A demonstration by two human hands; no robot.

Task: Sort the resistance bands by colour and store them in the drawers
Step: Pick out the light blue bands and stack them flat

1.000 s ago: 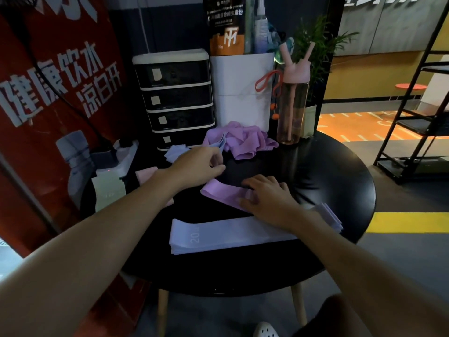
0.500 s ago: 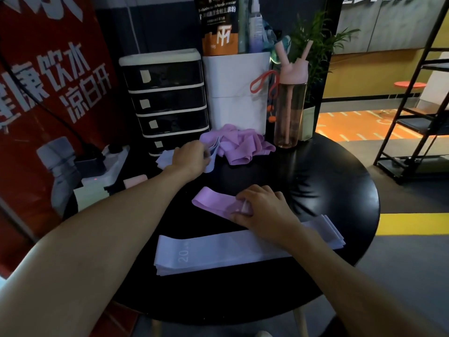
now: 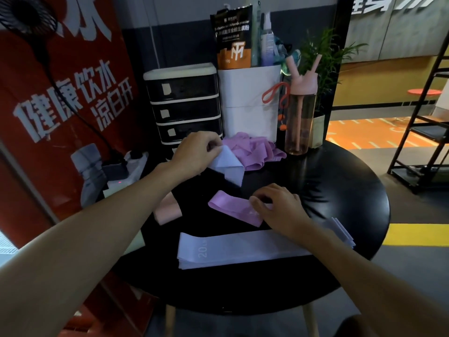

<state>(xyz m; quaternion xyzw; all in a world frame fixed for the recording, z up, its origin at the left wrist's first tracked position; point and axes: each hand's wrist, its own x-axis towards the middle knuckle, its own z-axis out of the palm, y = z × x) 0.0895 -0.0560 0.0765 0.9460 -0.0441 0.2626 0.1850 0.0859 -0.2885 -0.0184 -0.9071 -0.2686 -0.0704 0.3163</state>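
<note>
Lilac-white pale band (image 3: 227,167), folded and hanging just above the table (image 3: 340,190) in front of the heap (image 3: 252,152) of purple bands. It is pinched at its upper corner by the left hand (image 3: 194,152), whose fingers are curled together on the fabric. The matching stack (image 3: 243,248) of pale bands lies flat at the near edge.

To do this step well, the band should be carried over to that stack, shaken out of its fold, and laid with its edges in line with the others, so the colour group can go into one drawer as a unit. The drawers (image 3: 184,105) stand shut at the back.

Left forearm reaches forward, wrist bent slightly down. The right hand (image 3: 279,207) lies palm-down on the right end of a single purple band (image 3: 230,207), fingers curled onto it — apparently gripping a fold, though the fingertips are partly hidden. A pink band (image 3: 167,212) lies to the left, apart from both.
</note>
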